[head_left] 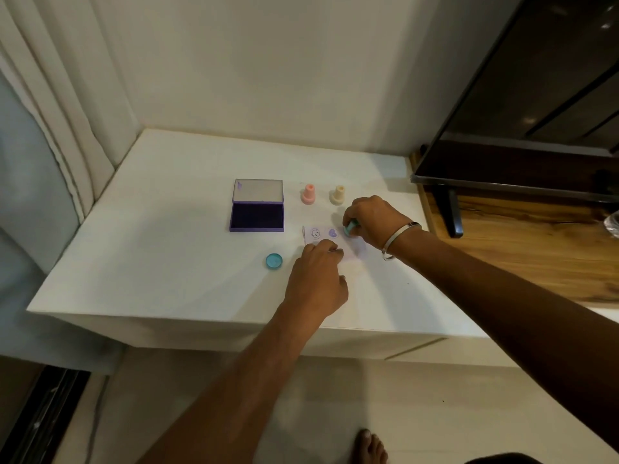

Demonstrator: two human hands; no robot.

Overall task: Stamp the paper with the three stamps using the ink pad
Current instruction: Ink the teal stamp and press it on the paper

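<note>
Left hand [316, 279] on paper [348, 251]; teal stamp [350, 228] in right hand [371, 220]

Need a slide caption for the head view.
Right hand presses teal stamp onto paper; left hand steadies it.

Right hand [371, 218] covers most of teal stamp [351, 228]; its face not visible. Left hand [316, 279] hides lower part of paper [350, 251]. Prints [315, 233] too small to read; screen [522, 95] cut off at right edge.
</note>
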